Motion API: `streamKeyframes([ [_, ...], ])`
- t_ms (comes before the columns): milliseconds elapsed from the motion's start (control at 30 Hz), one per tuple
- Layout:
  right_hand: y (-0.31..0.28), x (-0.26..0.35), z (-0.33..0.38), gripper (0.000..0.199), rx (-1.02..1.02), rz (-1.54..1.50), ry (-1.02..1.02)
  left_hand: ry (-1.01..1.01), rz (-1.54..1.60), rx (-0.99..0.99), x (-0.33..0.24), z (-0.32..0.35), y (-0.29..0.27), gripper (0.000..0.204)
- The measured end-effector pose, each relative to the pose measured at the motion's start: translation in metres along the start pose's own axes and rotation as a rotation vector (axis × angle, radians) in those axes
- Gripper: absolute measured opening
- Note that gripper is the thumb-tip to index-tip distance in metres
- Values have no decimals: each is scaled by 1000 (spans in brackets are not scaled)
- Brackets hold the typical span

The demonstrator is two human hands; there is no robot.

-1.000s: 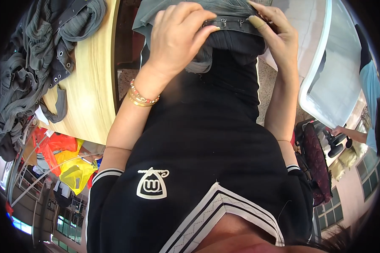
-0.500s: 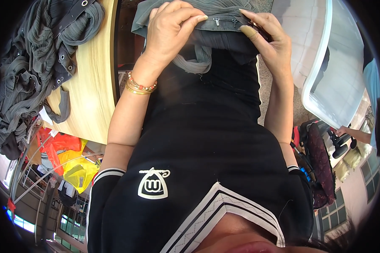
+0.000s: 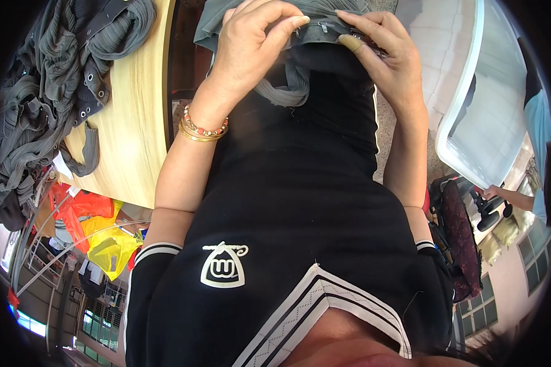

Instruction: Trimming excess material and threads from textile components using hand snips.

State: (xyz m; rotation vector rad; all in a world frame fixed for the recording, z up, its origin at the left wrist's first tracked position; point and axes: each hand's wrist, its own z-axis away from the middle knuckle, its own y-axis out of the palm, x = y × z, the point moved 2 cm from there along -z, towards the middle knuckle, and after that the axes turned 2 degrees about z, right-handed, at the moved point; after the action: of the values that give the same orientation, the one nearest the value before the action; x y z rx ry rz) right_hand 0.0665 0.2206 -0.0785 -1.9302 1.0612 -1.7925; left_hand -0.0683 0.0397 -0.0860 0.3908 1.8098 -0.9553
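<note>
A grey ribbed garment [image 3: 226, 27] lies across my lap at the top of the view, with a dark band running between my hands. Small metal hooks [image 3: 323, 27] sit on that band. Thumb and forefinger of my left hand [image 3: 251, 52] pinch the band just left of the hooks. On the right, my right hand [image 3: 389, 58] grips the band between thumb and fingers; a tan wrap covers its thumb tip. Below the band hangs a loop of grey ribbed cloth [image 3: 291, 88]. Some fingertips are hidden behind the cloth.
Left of me, a pile of similar grey garments [image 3: 61, 79] with metal eyelets covers part of a light wooden table [image 3: 134, 110]. Red and yellow plastic bags [image 3: 113, 244] are beyond its edge. To my right stands a translucent plastic bin [image 3: 490, 104]; another person's hand [image 3: 491, 192] is near its corner.
The band with its hooks has shifted left between my hands, bringing one hook close to my left fingertips. My right fingers have moved slightly left along it.
</note>
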Motion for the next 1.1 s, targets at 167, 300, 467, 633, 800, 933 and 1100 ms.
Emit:
streamKeyframes([
  [167,-10,17,-17,30,112,15,39,199,-225,-32,10,4,0,12],
  [300,-1,3,-18,30,146,-49,39,191,-287,-19,4,2,2,11],
  [467,-9,25,-21,27,165,5,10,539,206,-311,15,-3,13,5],
  [633,-7,24,-23,26,133,41,-35,552,271,-335,27,-4,22,8],
  [800,16,-20,-16,26,-303,-701,-506,89,-381,-34,0,20,3,26],
  [933,-8,-11,0,28,7,-99,222,1,-558,68,11,40,-13,33],
  [1100,-11,-19,13,29,-102,-291,284,63,-511,-15,1,36,-62,32],
])
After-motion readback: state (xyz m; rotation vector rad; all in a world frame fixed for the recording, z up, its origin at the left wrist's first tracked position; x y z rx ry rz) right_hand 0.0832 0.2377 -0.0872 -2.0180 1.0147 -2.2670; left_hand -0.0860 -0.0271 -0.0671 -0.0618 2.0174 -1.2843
